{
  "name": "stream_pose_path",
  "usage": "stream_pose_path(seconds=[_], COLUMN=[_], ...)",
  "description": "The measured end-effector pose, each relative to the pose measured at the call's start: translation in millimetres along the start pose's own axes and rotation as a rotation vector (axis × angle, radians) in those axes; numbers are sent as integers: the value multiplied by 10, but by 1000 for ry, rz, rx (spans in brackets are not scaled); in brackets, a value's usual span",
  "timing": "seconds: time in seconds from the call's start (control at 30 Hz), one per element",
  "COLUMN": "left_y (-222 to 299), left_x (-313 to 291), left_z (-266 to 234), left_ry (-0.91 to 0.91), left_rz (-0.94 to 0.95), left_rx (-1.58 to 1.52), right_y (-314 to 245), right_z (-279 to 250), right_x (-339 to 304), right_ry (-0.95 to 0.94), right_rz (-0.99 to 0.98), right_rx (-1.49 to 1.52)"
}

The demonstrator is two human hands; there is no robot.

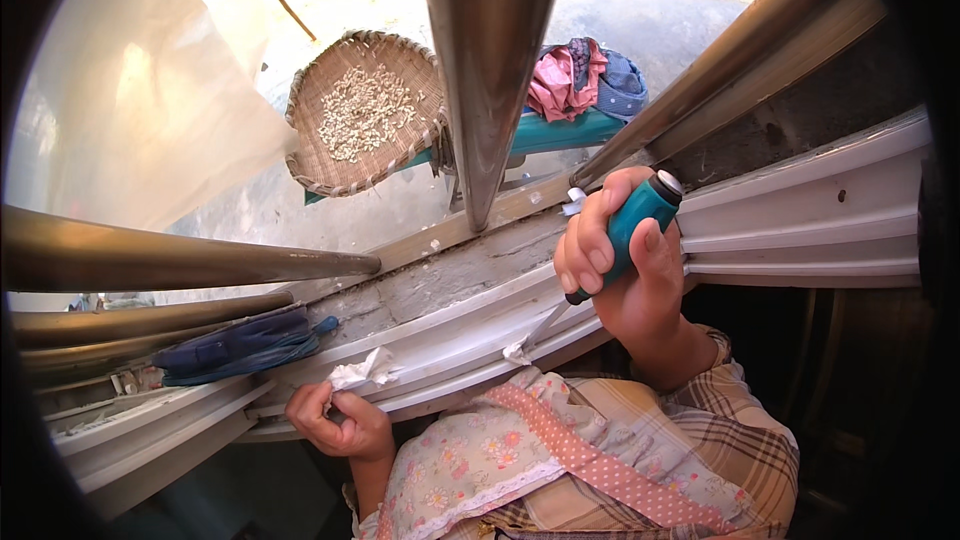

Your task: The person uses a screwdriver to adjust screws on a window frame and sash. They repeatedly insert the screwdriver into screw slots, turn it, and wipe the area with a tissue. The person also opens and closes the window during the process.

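Shiny metal window bars (490,70) cross the view, one upright in the middle and others running sideways at the left, between the person and the yard outside. Below them runs a white window frame (800,210) with grooved tracks. The person's right hand (625,260) is clenched around the teal handle of a screwdriver (640,220), its blade slanting down-left into a track, where a scrap of white tissue sits at the tip. The left hand (335,420) pinches a crumpled white tissue (365,372) against the lower frame. A folded dark blue umbrella (240,345) lies on the sill just beside it. Outside, a round woven basket (365,110) holds pale seeds, near bundled cloth (585,80) on a teal bench.
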State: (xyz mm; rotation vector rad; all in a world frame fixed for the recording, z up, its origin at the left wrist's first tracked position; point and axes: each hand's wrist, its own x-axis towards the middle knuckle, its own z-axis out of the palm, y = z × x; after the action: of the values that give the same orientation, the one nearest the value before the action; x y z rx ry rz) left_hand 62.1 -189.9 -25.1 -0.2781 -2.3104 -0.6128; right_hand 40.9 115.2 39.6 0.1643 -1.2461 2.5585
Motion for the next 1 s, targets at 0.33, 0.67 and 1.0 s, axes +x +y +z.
stream_pose_path(seconds=[0.33, 0.67, 1.0], left_y=[15, 27, 832], left_x=[-11, 26, 568], left_z=[21, 17, 36], left_ry=[17, -62, -615], left_rz=[-56, -60, 97], left_rx=[-5, -116, -589], right_y=[-142, -212, -194], right_z=[-179, -212, -253], right_x=[11, 17, -12], right_ry=[121, 61, 45], right_rz=[-62, -87, -91], right_rx=[-128, -124, -103])
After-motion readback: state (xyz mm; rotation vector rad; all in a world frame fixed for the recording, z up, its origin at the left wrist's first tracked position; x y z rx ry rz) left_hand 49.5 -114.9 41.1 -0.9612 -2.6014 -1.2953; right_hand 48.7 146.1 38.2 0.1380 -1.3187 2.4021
